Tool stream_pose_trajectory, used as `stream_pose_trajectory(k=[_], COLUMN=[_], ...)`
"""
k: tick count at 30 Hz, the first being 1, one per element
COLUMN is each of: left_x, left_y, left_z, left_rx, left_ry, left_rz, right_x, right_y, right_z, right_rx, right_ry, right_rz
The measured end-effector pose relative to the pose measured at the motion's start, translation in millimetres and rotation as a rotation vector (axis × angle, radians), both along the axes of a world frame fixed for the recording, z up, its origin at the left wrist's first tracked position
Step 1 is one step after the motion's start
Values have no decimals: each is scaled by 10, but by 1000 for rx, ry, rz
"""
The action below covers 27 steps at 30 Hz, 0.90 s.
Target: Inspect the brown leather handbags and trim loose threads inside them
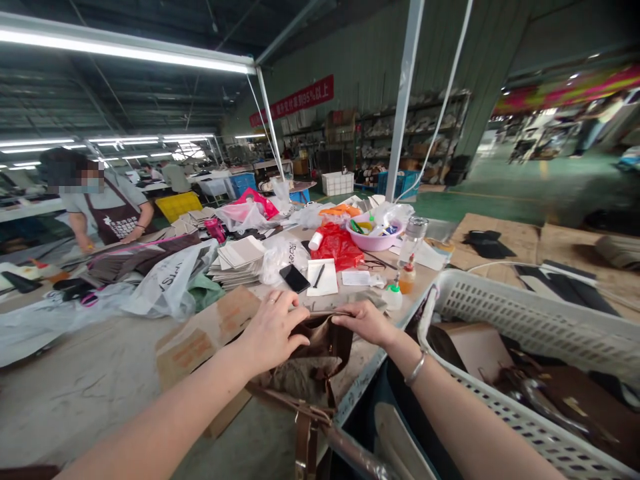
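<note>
A brown handbag stands at the front edge of the work table, its mouth spread and the crumpled lining showing. My right hand pinches the far right part of its rim between thumb and fingers. At the left side of the mouth is my left hand, fingers curved and thumb held apart, with nothing visible between them. Whether its fingertips touch the rim I cannot tell. A brown strap hangs down at the near side. Under the bag and to its left lies a piece of cardboard.
A white plastic basket with brown bags stands close on the right. Beyond my hands are a phone, a notepad with a pen, glue bottles and a pink basin. A co-worker stands at the left.
</note>
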State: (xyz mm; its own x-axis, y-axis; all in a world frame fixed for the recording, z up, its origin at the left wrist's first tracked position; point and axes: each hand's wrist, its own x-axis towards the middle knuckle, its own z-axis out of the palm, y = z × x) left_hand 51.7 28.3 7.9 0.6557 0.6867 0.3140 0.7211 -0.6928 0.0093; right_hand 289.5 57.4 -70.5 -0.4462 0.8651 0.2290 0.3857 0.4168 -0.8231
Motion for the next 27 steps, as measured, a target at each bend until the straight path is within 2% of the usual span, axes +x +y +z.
stream_pose_trajectory(k=[4, 8, 13, 16, 18, 20, 24, 27], left_x=[-42, -139, -167, -162, -167, -178, -192, -190], left_y=[77, 145, 206, 236, 249, 259, 272, 271], left_z=[-43, -124, -123, -113, -125, -146, -180, -183], left_rx=[-53, -188, -287, -284, -263, -241, -215, -212], left_ry=[5, -60, -127, -146, -142, -119, -107, -104], left_rz=[-67, -41, -61, -48, -50, -47, -23, -19], right_x=[31, 115, 82, 17, 14, 51, 123, 59], right_y=[10, 19, -14, -32, -32, -25, -14, -16], right_z=[43, 40, 37, 12, -6, 0, 101, 181], right_rx=[34, 47, 119, 209, 205, 162, 80, 118], right_ry=[-48, -10, -28, -80, -102, -113, -58, -61], right_rz=[41, 160, 20, -103, -127, -78, 122, 79])
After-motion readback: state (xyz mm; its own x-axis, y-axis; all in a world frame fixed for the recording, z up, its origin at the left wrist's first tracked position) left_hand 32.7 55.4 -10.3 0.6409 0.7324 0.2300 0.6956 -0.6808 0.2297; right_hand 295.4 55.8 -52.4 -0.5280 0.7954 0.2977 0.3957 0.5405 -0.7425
